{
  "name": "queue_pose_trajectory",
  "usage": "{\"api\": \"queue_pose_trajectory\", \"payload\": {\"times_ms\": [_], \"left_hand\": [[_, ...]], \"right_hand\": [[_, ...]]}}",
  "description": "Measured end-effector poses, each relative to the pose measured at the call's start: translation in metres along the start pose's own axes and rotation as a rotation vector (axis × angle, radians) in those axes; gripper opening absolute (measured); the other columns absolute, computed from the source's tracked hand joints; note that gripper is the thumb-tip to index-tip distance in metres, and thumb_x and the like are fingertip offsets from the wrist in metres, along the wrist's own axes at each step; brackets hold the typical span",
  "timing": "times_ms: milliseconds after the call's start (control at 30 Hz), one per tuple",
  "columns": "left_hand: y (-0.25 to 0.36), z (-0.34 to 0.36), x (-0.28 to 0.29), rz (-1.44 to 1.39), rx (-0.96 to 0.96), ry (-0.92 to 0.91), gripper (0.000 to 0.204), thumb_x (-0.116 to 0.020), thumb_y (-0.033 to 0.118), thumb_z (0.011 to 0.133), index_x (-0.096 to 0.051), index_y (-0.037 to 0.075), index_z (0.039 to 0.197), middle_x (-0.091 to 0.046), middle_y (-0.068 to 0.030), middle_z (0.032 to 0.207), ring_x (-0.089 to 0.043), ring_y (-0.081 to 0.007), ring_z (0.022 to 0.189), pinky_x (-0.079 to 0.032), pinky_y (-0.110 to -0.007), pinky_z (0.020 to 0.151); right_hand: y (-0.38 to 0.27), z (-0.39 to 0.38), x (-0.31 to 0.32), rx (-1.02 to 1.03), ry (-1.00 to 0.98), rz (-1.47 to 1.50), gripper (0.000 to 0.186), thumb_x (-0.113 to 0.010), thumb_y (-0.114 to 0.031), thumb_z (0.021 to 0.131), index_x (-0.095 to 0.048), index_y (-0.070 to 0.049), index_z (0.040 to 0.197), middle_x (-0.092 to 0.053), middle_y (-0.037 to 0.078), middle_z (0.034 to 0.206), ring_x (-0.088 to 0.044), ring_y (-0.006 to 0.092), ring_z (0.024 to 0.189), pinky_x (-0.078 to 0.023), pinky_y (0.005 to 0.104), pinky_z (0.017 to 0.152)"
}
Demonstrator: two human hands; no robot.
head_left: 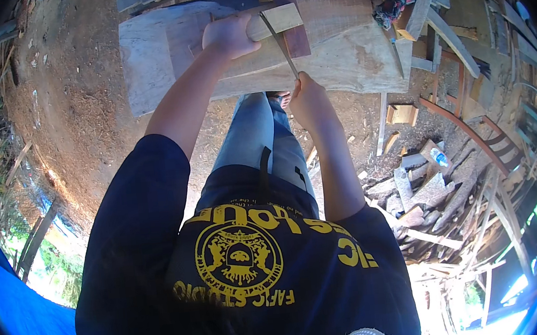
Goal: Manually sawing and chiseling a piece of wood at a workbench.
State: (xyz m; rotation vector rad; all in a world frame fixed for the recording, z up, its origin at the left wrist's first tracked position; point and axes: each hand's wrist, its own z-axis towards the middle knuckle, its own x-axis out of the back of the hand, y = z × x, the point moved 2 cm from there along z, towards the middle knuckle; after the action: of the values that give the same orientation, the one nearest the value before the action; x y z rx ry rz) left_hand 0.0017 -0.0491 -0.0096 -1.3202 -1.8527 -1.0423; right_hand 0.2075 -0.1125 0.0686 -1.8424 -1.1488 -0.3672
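My left hand [230,35] is closed around a pale wooden block [283,20] and holds it over the bench, a broad light wood slab [348,50]. The fingers of my right hand [309,99] are wrapped round the near end of a long, narrow, file-like tool [281,47]. From that hand the tool slants away and to the left, its far end against the block's face. Its handle is hidden in my grip. Beneath the block, a reddish-brown board [298,40] lies across the slab.
Dark crumpled cloth [393,3] lies at the slab's right end, beside stacked planks [424,1]. On the ground to the right are a heap of wood offcuts [429,187], a clear bottle [439,156] and a curved brown wooden frame [471,128]. Bare dirt [69,109] stretches to the left.
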Motion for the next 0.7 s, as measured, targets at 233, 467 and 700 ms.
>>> {"api": "queue_pose_trajectory", "payload": {"times_ms": [233, 467, 700], "left_hand": [[0.0, 0.001, -0.001, 0.006, -0.031, 0.012, 0.055, -0.069, 0.042, 0.069, -0.055, 0.012, 0.113, -0.071, -0.013, 0.097, -0.069, -0.0311, 0.088, -0.054, -0.045, 0.078], [0.001, 0.004, -0.004, 0.088, -0.061, 0.01, 0.062, -0.069, 0.044, 0.073, -0.049, 0.007, 0.118, -0.069, -0.0148, 0.1, -0.069, -0.0316, 0.09, -0.054, -0.047, 0.08], [0.0, 0.005, -0.006, 0.128, -0.062, 0.011, 0.063, -0.069, 0.047, 0.074, -0.048, 0.007, 0.119, -0.067, -0.0158, 0.107, -0.067, -0.0306, 0.096, -0.054, -0.045, 0.083]], "right_hand": [[0.013, -0.011, 0.012, -0.118, 0.017, 0.052, 0.02, -0.041, -0.018, 0.1, -0.052, -0.001, 0.1, -0.063, 0.031, 0.086, -0.06, 0.05, 0.087, -0.046, 0.0541, 0.068], [0.026, -0.016, 0.013, -0.12, 0.021, -0.006, 0.018, -0.041, -0.018, 0.1, -0.052, -0.002, 0.101, -0.063, 0.03, 0.082, -0.061, 0.0506, 0.083, -0.046, 0.0563, 0.065], [0.025, 0.03, -0.046, -0.015, 0.039, 0.064, 0.017, -0.043, -0.017, 0.098, -0.052, -0.003, 0.103, -0.063, 0.03, 0.08, -0.063, 0.0493, 0.08, -0.048, 0.0577, 0.065]]}}
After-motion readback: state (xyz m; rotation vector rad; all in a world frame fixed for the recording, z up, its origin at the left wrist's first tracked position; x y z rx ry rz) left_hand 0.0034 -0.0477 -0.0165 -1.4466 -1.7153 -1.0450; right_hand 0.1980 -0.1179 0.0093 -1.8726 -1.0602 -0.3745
